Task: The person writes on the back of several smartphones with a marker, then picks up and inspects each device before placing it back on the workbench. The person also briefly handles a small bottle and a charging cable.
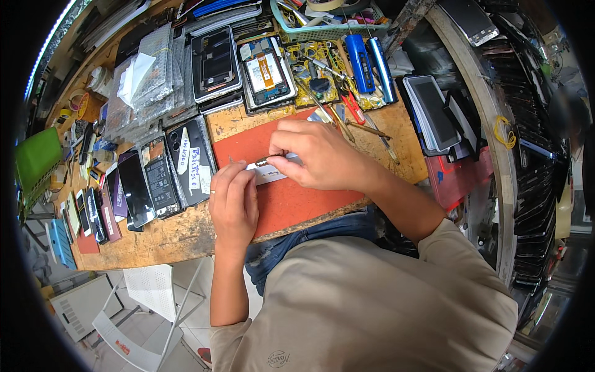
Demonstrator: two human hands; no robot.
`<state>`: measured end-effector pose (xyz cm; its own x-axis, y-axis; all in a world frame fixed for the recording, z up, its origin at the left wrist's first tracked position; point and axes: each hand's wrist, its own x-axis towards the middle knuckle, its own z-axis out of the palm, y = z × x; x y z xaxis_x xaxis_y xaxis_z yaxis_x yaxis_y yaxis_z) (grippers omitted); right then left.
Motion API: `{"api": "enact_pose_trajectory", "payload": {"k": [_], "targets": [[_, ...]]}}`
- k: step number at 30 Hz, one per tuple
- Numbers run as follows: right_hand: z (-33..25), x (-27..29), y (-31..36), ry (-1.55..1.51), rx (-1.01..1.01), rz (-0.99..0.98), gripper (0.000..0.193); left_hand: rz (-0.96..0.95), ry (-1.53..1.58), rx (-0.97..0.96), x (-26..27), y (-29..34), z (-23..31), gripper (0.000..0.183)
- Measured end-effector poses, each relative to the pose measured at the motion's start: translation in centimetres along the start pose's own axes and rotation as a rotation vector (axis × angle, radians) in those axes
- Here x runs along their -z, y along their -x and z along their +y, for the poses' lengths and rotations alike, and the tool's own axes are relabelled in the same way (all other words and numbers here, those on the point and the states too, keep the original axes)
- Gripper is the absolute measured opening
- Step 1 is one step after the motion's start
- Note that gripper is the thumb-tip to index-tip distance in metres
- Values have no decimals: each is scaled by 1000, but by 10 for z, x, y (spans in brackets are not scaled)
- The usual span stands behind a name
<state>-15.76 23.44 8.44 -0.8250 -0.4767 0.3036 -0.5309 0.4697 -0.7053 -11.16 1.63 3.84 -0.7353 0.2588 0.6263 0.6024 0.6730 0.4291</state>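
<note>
Over the red-orange work mat (297,208), both my hands meet at a white, narrow flat piece (271,175) with small dark marks; its kind does not show. My left hand (232,201) has its fingers bent and closed at the left end of this piece. In a pinch between thumb and forefinger, my right hand (322,155) grips a small dark part (263,162) lying along the white piece's upper edge. My fingers cover much of both things.
Left of the mat are phones (136,186) and a dark phone back (192,161) with handwritten labels. Beyond lie an opened tablet (266,71), blue cylindrical tools (359,62), red-handled pliers (353,108) and a green basket (328,31). A wooden post (496,155) stands right.
</note>
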Motion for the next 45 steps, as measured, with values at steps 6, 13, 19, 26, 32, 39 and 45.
{"api": "enact_pose_trajectory", "payload": {"k": [6,13,19,26,32,39,45], "targets": [[-2,-1,4,21,19,4,16,74,-54,-63,-3,3,3,26],[-3,-2,6,28,39,30,16,57,-65,-66,-2,3,8,30],[-4,-3,8,23,66,54,14,49,-136,-36,-2,3,16,29],[-3,-8,14,40,160,135,12,55,-171,9,-7,1,20,21],[0,-9,21,18,173,240,10,48,-18,15,-17,6,15,21],[-23,34,-22,0,186,400,7,123,29,19,-20,-3,17,24],[-86,101,-100,407,647,803,13,157,-41,28,-22,-2,17,21]]}}
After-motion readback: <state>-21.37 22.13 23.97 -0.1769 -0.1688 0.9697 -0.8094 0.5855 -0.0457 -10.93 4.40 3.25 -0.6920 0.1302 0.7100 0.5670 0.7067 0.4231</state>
